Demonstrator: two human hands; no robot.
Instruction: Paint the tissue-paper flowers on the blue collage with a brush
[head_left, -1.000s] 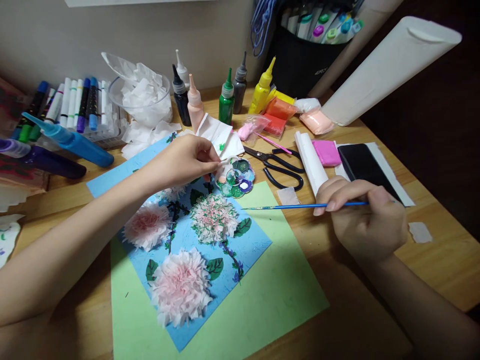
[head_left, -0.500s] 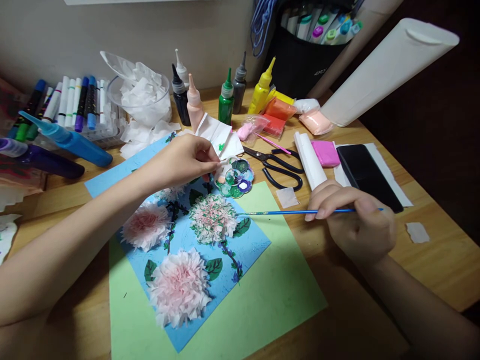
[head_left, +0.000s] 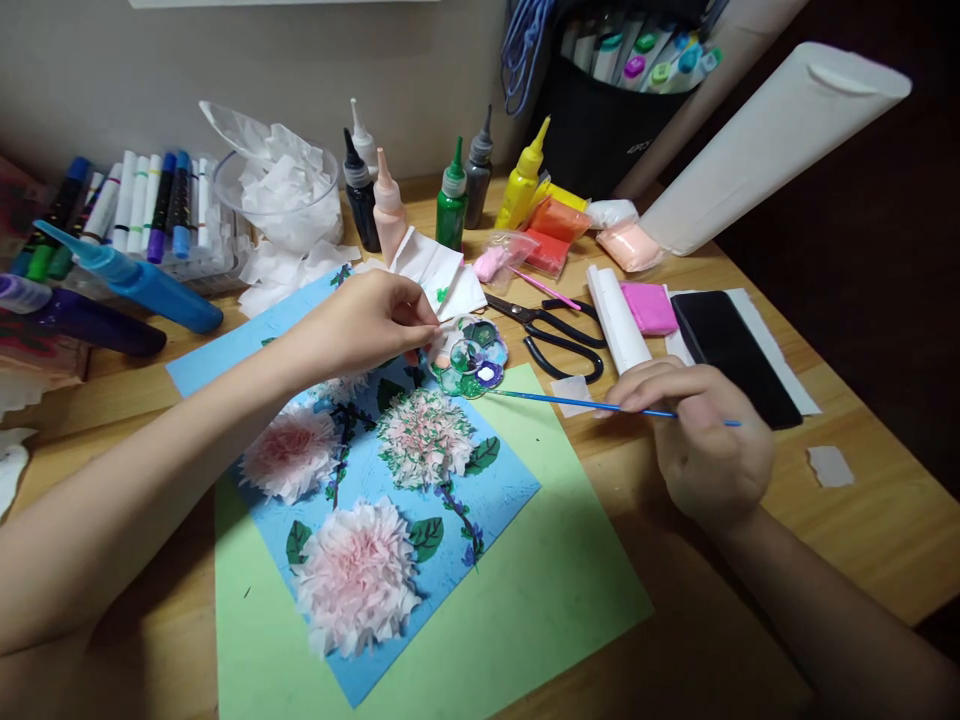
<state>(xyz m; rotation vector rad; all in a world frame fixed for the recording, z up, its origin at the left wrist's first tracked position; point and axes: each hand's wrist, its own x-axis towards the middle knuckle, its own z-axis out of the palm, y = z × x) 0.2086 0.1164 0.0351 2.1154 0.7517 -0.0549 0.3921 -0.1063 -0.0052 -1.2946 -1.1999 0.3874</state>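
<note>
My right hand [head_left: 697,435] is closed round a thin blue paintbrush [head_left: 574,402], whose tip points left, close to the lower edge of a flower-shaped paint palette [head_left: 491,345]. With pinched fingers, my left hand [head_left: 382,318] holds the palette at its left rim; green, purple and white paint lie in its wells. Beneath, a blue picture [head_left: 480,510] bears painted leaves, a dark branch and raised tissue-paper flowers. One flower [head_left: 425,437] has green-tipped petals, while a larger pink-white one [head_left: 358,580] is nearer to me. My left forearm covers part of the picture.
Black-handled scissors [head_left: 559,335] lie right of the palette. Paint bottles, such as the green one [head_left: 451,200], stand along the back, beside a bowl of tissue [head_left: 281,195]. A light green sheet [head_left: 570,570] lies under the picture. A black phone [head_left: 739,355] rests at the right.
The brush tip has gone from beside the green-tipped flower to the palette's lower edge, after dipping lower. My right hand has shifted left. My left hand stays at the palette.
</note>
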